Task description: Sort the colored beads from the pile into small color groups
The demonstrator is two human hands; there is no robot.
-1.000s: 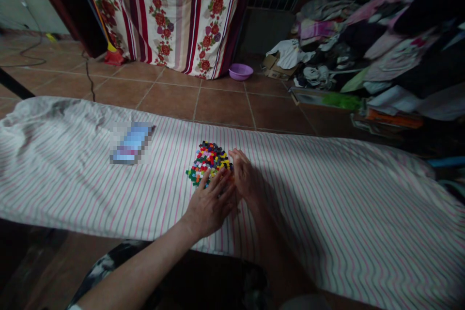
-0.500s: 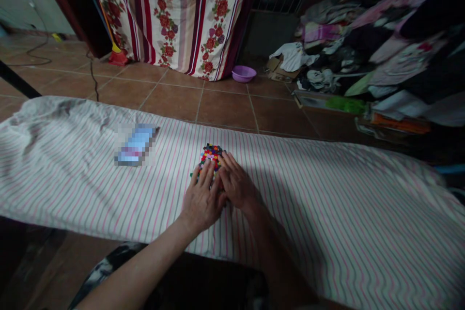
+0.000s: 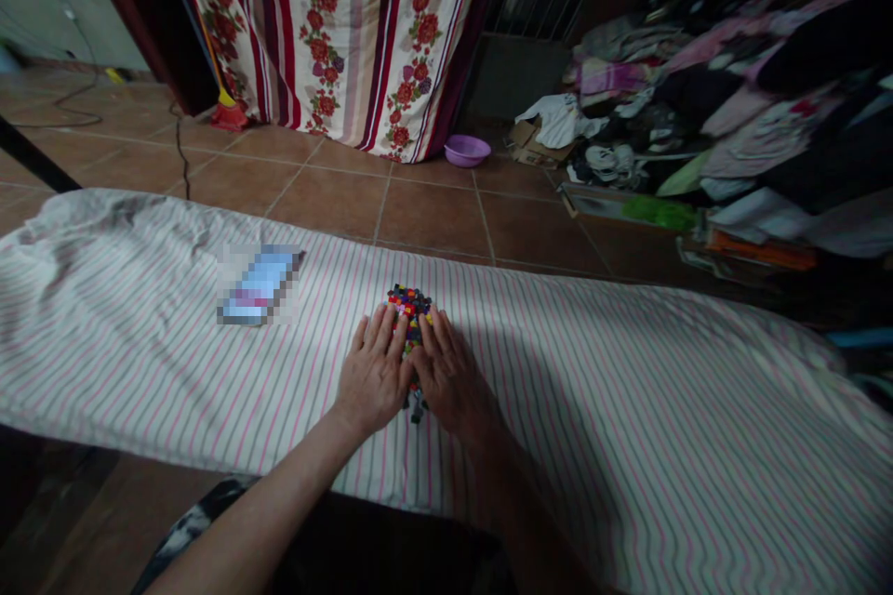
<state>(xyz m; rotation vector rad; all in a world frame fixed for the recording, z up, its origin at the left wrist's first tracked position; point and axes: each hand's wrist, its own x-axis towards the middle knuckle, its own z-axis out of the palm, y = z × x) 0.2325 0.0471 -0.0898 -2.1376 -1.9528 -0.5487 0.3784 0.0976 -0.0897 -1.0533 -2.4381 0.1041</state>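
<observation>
A small heap of multicoloured little pieces (image 3: 411, 300), like tiny plastic bricks or beads, lies on the striped cloth (image 3: 572, 372). My left hand (image 3: 375, 372) rests over the left side of the heap, palm down with fingers stretched out. Over its right side lies my right hand (image 3: 450, 372), also palm down with fingers extended. Pieces show beyond the fingertips, in the gap between the hands and just below the thumbs, where a few are dark. What lies beneath the palms is hidden.
A phone-like device (image 3: 261, 284), blurred out, lies left of the hands on the cloth. Beyond the cloth-covered surface are a tiled floor, a purple basin (image 3: 467, 150), a floral curtain (image 3: 349, 37) and a red broom (image 3: 229, 114). Clothes (image 3: 760, 102) are heaped at right.
My hands have moved slightly apart, the left one leftward. More pieces now show between them and below the thumbs. Both hands stay flat on the heap.
</observation>
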